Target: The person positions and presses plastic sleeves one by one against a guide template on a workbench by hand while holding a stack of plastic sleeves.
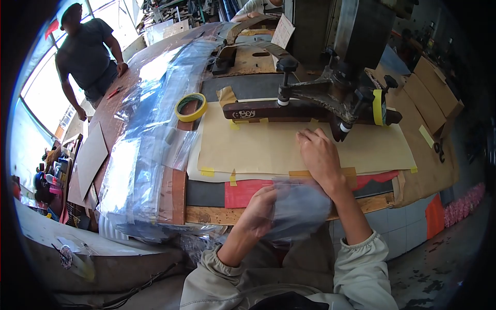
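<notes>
My left hand (260, 211) is closed on a clear plastic bag (300, 209), smeared by motion, low over the bench's front edge. My right hand (319, 155) hovers over or rests on the cream paper sheets (253, 147), its fingers curled together; whatever they hold is hidden. Pieces of yellow tape (233, 177) stick to the sheets' edges. Just beyond the right hand, a dark bar marked "BOY" (268, 110) lies across the paper, under a metal clamp arm (320, 93). Red material (243, 194) shows beneath the paper's near edge.
A yellow tape roll (191, 107) sits left of the bar; another roll (379, 107) hangs on it. Stacked clear plastic bags (137, 170) cover the bench's left side. Scissors (439, 152) lie at right. One person (85, 57) stands at far left; another's sleeve (256, 7) shows behind.
</notes>
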Demonstrator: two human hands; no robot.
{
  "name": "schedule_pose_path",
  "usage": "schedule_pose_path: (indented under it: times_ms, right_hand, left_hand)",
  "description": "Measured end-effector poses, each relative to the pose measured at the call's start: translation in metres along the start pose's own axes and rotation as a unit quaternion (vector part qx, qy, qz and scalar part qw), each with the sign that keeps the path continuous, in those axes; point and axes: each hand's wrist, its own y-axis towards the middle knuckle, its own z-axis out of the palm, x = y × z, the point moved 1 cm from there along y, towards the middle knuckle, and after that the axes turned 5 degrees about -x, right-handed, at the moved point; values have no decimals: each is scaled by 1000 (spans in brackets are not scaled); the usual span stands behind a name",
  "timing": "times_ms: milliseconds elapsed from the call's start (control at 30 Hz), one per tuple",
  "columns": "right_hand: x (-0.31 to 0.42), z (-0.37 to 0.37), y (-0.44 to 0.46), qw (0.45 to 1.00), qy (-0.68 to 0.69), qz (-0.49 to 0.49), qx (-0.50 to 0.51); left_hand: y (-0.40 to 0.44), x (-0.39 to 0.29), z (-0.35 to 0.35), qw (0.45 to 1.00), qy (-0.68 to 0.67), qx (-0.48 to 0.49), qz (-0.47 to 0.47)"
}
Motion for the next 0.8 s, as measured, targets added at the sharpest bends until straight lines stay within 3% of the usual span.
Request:
schedule_pose_path:
  times_ms: [233, 333, 433, 567, 733, 800]
  right_hand:
    - [-3, -12, -4, 999, 14, -6, 52]
    - [0, -17, -5, 997, 15, -6, 77]
    - [4, -19, -8, 998, -11, -23, 65]
    - [7, -16, -4, 997, -43, -35, 47]
    - [11, -19, 0, 996, -53, -35, 64]
    - [10, -18, 0, 997, -45, -37, 59]
  left_hand:
    - [-2, -6, 3, 999, -25, 22, -35]
    - [-7, -14, 10, 998, -6, -5, -59]
    - [-2, -14, 20, 989, -51, -89, -108]
    - [-5, -19, 15, 994, -19, -15, -111]
    - [-5, -21, 11, 992, 36, -14, -121]
    - [-7, -25, 18, 989, 0, -48, -137]
